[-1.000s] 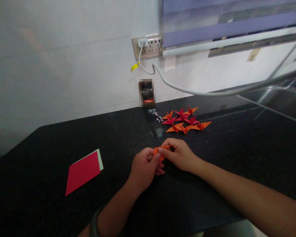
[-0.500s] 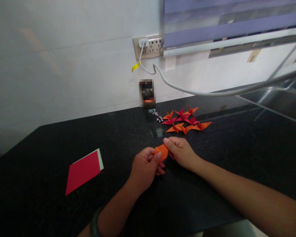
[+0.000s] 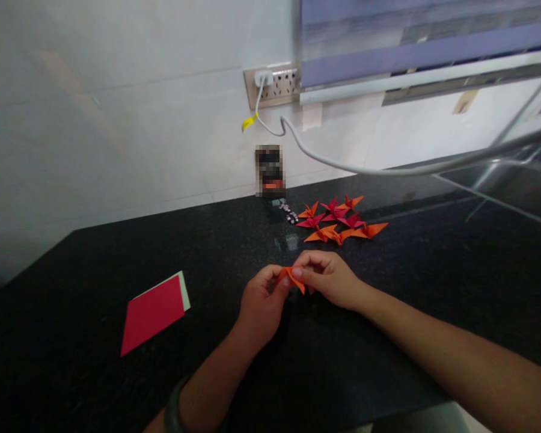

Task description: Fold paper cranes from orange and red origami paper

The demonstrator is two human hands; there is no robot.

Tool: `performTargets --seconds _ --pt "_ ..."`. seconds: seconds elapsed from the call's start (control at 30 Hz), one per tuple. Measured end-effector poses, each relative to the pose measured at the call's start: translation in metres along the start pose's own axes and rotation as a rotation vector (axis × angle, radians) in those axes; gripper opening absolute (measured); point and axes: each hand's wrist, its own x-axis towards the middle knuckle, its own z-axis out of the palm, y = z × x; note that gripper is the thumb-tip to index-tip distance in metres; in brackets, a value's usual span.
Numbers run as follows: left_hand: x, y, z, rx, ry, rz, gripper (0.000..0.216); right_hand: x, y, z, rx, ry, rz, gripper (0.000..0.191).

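A small folded piece of orange origami paper (image 3: 299,285) is held between both hands above the dark countertop. My left hand (image 3: 265,300) pinches its left side with thumb and fingers. From the right, my right hand (image 3: 331,278) grips the upper part, its thumb pressed on the paper. Fingers cover much of the piece, so its full shape is hidden. Beyond the hands lie several folded paper cranes (image 3: 338,234), some orange and some red. Off to the left rests a stack of square paper (image 3: 155,314), red on top with a pale green edge showing.
A phone-like object (image 3: 270,170), pixelated, leans on the wall, a beaded strap (image 3: 289,213) beside it. A white cable (image 3: 342,165) runs from the wall socket (image 3: 277,85) across to the right above the counter (image 3: 216,252). A purple blind (image 3: 410,42) hangs above.
The orange paper was a flat folded shape facing me; now it is bent, with flaps standing apart. My right thumb has shifted down and left, and my left fingers have curled in closer.
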Motion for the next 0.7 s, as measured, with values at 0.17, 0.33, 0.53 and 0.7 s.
performTargets --seconds 0.17,0.33,0.53,0.7 --pt "0.0035 -0.0010 -0.0002 -0.112 0.244 -0.086 0.030 -0.0012 0.0010 -0.0031 -0.241 0.098 -0.379 0.005" --pt "0.0013 0.0035 0.0017 -0.348 0.006 -0.189 0.034 -0.0016 0.0008 -0.0038 -0.447 0.100 -0.567 0.007" --pt "-0.0007 0.0049 0.0016 -0.370 -0.055 -0.139 0.029 -0.0034 -0.0028 -0.0031 -0.513 0.048 -0.543 0.011" --pt "0.0000 0.0066 0.0009 -0.325 -0.053 -0.123 0.027 -0.0024 -0.0003 -0.0034 -0.483 0.089 -0.513 0.015"
